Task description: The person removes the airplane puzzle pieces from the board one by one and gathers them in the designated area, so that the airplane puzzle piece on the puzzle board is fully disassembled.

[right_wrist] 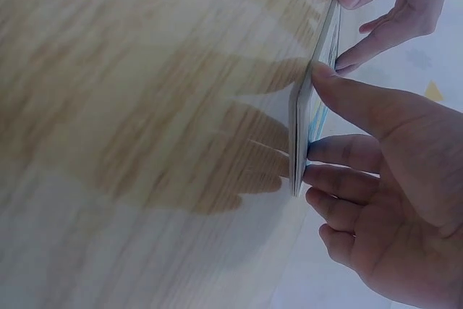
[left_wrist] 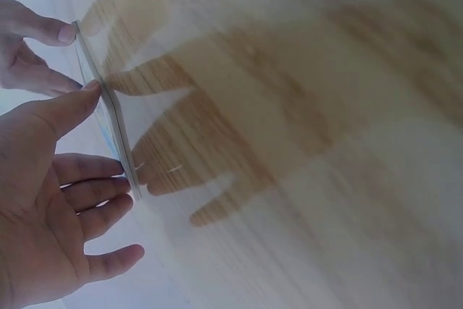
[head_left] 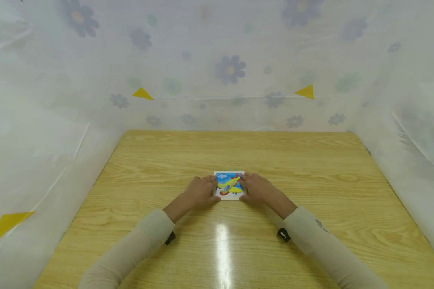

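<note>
A small picture board (head_left: 229,186) with a white border lies flat on the wooden table. Its picture is a yellow and red airplane on blue sky. My left hand (head_left: 201,190) touches the board's left side, thumb near the front corner and fingers farther back. On the right side my right hand (head_left: 256,188) rests in much the same way. In the left wrist view, the left hand (left_wrist: 51,200) has extended, slightly bent fingers at the edge of the board (left_wrist: 119,132). The right wrist view shows the right hand (right_wrist: 391,186) with its thumb on the edge; the board looks layered there.
The wood-grain table (head_left: 159,152) is glossy and reflects the hands. A pale flowered sheet (head_left: 202,48) encloses its back and sides, with yellow triangles (head_left: 305,92) on it. Dark straps (head_left: 283,235) hang beneath both sleeves.
</note>
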`<move>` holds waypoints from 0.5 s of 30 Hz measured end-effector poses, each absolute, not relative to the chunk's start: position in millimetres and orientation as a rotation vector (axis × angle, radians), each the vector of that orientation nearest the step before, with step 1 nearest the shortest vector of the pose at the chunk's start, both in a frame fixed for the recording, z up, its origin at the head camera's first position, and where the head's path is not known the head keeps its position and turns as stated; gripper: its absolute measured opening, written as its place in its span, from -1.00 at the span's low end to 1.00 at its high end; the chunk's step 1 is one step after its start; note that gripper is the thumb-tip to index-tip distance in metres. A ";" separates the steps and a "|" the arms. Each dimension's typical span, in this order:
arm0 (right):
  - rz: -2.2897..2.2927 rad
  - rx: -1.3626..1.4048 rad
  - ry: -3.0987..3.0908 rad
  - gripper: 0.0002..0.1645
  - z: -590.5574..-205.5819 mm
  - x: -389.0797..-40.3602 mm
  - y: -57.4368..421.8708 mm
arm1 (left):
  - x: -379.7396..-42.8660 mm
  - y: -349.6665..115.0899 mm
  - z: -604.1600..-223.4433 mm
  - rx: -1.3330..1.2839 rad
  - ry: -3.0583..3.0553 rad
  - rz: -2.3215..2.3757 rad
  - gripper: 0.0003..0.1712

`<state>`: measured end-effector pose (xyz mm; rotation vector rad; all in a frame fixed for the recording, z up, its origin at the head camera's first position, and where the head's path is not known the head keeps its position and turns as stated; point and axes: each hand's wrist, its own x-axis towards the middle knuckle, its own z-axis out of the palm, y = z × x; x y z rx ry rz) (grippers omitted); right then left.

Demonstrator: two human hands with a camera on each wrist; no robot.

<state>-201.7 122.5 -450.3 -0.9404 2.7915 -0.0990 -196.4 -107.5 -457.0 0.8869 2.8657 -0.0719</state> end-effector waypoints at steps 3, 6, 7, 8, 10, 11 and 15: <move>-0.092 -0.943 2.784 -0.22 -449.8 -201.9 124.4 | -195.0 -105.6 -456.0 0.892 2.862 -0.092 -0.24; -0.086 -0.942 2.779 -0.20 -450.7 -201.3 125.8 | -194.1 -104.9 -456.8 0.905 2.870 -0.134 -0.21; -0.093 -0.941 2.781 -0.20 -450.8 -201.2 125.9 | -194.1 -105.0 -457.3 0.908 2.875 -0.147 -0.20; -0.092 -0.944 2.782 -0.20 -451.3 -201.4 126.1 | -194.3 -104.9 -457.6 0.908 2.880 -0.156 -0.20; -0.090 -0.953 2.787 -0.20 -452.4 -202.1 126.0 | -194.7 -105.2 -458.1 0.905 2.887 -0.162 -0.20; -0.091 -0.955 2.790 -0.20 -452.8 -202.6 125.8 | -194.9 -105.4 -458.4 0.900 2.887 -0.158 -0.20; -0.098 -0.950 2.793 -0.21 -452.7 -204.9 124.8 | -194.8 -106.4 -457.3 0.872 2.871 -0.121 -0.20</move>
